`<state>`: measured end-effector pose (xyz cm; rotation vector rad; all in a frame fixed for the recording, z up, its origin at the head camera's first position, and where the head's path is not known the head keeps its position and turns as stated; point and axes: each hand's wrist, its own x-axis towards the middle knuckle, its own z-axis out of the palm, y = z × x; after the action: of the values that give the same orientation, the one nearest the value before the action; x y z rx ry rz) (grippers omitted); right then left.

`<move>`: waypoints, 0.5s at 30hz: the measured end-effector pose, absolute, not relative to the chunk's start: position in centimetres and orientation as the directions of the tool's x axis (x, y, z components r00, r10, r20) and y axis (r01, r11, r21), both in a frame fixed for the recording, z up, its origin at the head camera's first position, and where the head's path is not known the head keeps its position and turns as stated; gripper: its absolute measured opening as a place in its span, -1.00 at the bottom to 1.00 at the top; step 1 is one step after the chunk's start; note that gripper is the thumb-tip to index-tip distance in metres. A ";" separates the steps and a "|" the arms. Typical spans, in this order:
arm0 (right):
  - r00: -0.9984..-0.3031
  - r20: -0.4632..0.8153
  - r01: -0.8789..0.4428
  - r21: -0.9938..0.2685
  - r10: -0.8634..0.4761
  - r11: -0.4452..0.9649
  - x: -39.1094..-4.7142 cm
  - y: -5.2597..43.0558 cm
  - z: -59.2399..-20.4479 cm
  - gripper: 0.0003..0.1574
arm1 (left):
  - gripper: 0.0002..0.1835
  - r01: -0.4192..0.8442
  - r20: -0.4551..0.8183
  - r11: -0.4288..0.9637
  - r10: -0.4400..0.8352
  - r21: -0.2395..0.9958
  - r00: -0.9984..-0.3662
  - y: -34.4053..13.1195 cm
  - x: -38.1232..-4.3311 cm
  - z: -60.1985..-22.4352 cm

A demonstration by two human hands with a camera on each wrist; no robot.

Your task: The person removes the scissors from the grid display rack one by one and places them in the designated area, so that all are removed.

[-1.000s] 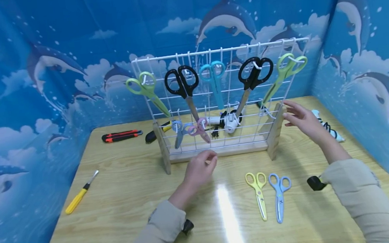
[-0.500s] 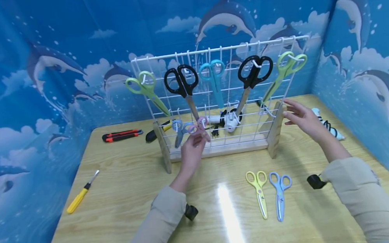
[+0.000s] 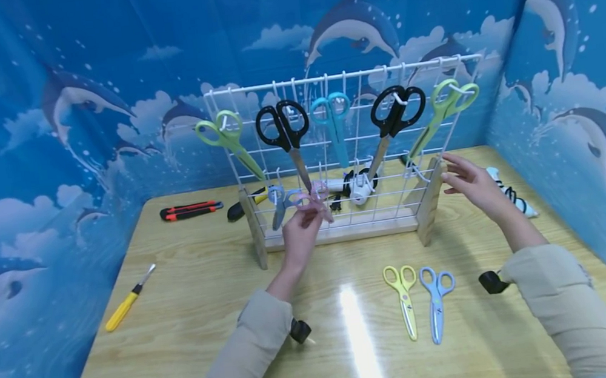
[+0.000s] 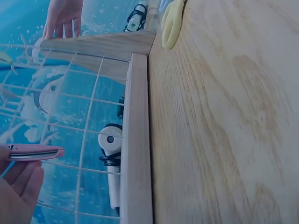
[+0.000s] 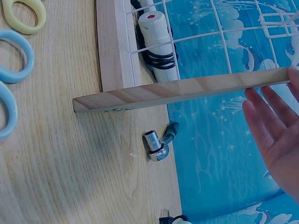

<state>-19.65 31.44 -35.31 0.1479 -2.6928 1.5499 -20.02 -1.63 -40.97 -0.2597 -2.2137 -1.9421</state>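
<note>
My left hand (image 3: 300, 238) pinches the blades of the pink scissors (image 3: 312, 197) low on the white wire rack (image 3: 364, 140). In the left wrist view, the pink scissors (image 4: 35, 152) lie edge-on above my fingers. Whether their handle still sits on its hook cannot be made out. Blue scissors (image 3: 278, 206) hang just left of them. My right hand (image 3: 475, 187) rests its fingertips against the rack's right wooden side (image 3: 430, 204); in the right wrist view its extended fingers (image 5: 264, 116) touch the board's outer face. Yellow scissors (image 3: 404, 301) and blue scissors (image 3: 434, 304) lie on the table.
Above hang green scissors (image 3: 228, 136), black scissors (image 3: 283, 127), turquoise scissors (image 3: 332, 122), other black scissors (image 3: 397, 113) and other green scissors (image 3: 442, 111). A screwdriver (image 3: 127, 300) and red-black utility knives (image 3: 190, 211) lie left. A corded white tool (image 3: 360, 186) lies behind the rack.
My left hand has risen from in front of the rack's base to the pink scissors and taken hold of them. The scissors have shifted slightly right. My right hand has stayed at the rack's side.
</note>
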 end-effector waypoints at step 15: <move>-0.994 0.078 -0.106 -0.859 -0.078 0.501 -19.2 31.0 -34.8 -0.31 | -0.76 0.233 0.178 0.147 0.314 0.961 -0.932 -1.9 -15.0 -42.1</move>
<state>-19.21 31.04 -34.78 0.1656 -2.6971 1.5457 -14.97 -1.94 -42.08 -0.5803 -2.4267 -2.0137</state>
